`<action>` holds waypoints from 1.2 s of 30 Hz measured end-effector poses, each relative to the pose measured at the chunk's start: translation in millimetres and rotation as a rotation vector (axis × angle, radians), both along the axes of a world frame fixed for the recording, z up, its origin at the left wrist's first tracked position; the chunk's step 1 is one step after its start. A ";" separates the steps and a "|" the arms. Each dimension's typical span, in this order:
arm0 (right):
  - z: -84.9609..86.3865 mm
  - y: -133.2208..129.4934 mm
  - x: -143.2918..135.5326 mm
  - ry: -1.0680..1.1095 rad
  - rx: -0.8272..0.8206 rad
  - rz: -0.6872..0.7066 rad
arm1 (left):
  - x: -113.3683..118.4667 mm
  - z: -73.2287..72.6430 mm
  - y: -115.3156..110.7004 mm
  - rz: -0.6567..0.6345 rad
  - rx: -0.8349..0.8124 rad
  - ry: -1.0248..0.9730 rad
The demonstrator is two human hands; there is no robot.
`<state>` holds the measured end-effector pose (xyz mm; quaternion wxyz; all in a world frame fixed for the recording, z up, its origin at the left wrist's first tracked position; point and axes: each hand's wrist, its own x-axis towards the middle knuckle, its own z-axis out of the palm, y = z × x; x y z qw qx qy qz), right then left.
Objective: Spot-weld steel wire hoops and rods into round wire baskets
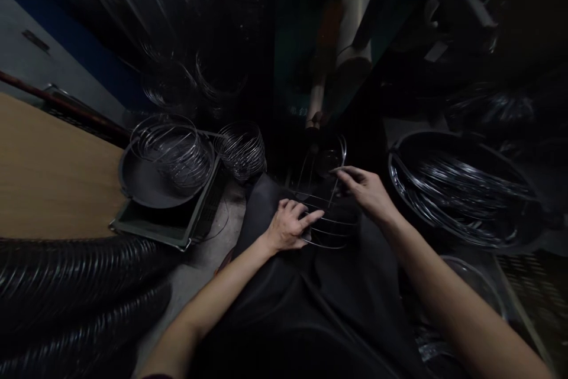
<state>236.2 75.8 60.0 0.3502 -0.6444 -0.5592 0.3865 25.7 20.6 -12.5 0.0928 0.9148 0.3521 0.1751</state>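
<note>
A wire frame (pixel 331 247) of thin, shiny metal rods with curved ends lies over my lap, in front of a dark machine. My left hand (pixel 289 226) rests at its left side, fingers curled over the wires and one digit stretched to the right. With thumb and fingertips pinched together, my right hand (pixel 361 188) holds a thin metal wire (pixel 333 195) at the frame's upper right. The gloom hides exactly where this wire meets the frame. A machine rod (pixel 316 101) points down just beyond the frame.
On the left, a round pan (pixel 146 184) with wire rings sits over a green crate (pixel 155 234). Another wire coil (pixel 242 151) stands beside it. At right, a wide basin (pixel 393 163) holds many bent wires. Stacked ring bundles (pixel 66 284) lie lower left.
</note>
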 end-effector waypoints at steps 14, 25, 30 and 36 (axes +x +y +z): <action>20.7 4.8 -2.8 0.533 -0.344 -0.139 | 4.3 -6.0 -4.1 -0.010 0.003 -0.029; 33.1 -0.6 64.0 0.338 -0.473 -0.148 | 0.0 -7.3 -5.4 0.017 0.049 -0.068; 14.6 -35.6 28.3 0.620 -0.495 0.000 | 1.2 -1.3 -5.3 0.020 0.001 -0.031; 13.4 -19.1 -8.5 0.516 -0.560 0.040 | 4.2 8.1 -0.9 0.035 -0.071 -0.001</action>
